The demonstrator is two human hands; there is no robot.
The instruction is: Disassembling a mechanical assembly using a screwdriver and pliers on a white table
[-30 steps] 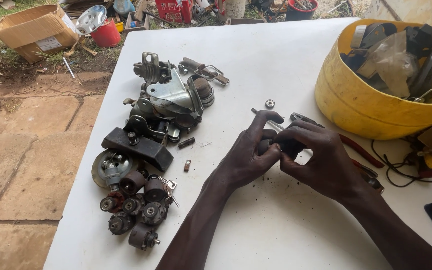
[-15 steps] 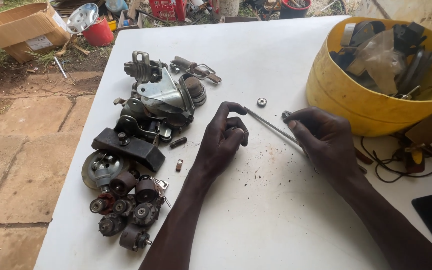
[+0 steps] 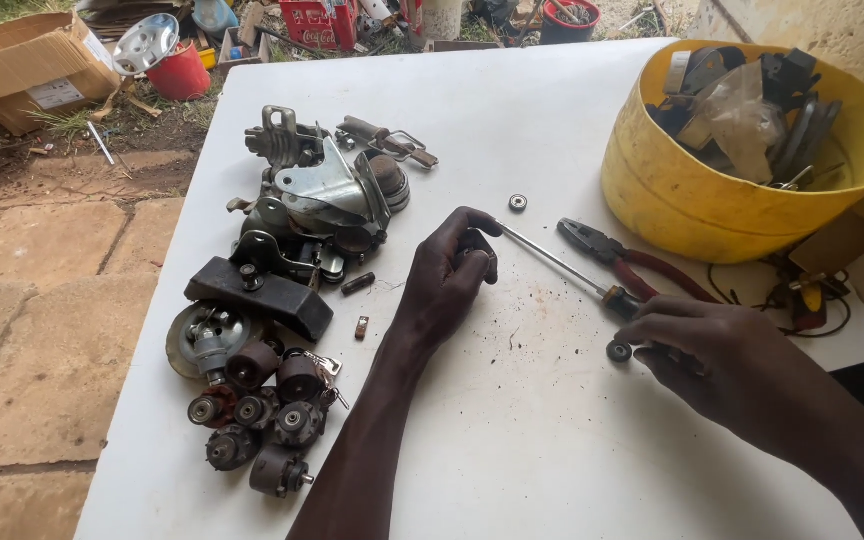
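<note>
My left hand (image 3: 444,280) rests on the white table (image 3: 512,120), its fingers curled round a small dark part (image 3: 474,243). The tip of a long screwdriver (image 3: 552,262) lies just beside those fingers, and its shaft runs down to the right. My right hand (image 3: 727,360) is at the right, pinching a small dark round disc (image 3: 619,351) at its fingertips, just below the screwdriver's handle end. Red-handled pliers (image 3: 624,258) lie between the screwdriver and the yellow bucket (image 3: 712,215).
A heap of metal brackets and latches (image 3: 322,195) lies at the table's left, with a black bar (image 3: 262,295) and several small round motor parts (image 3: 262,420) below it. A small bearing (image 3: 518,202) sits alone. The bucket holds scrap parts. Wires (image 3: 802,295) lie at the right.
My right hand has let go of the screwdriver and drawn back down to the right, now at the small disc. The screwdriver lies on the table. My left hand stays curled by its tip.
</note>
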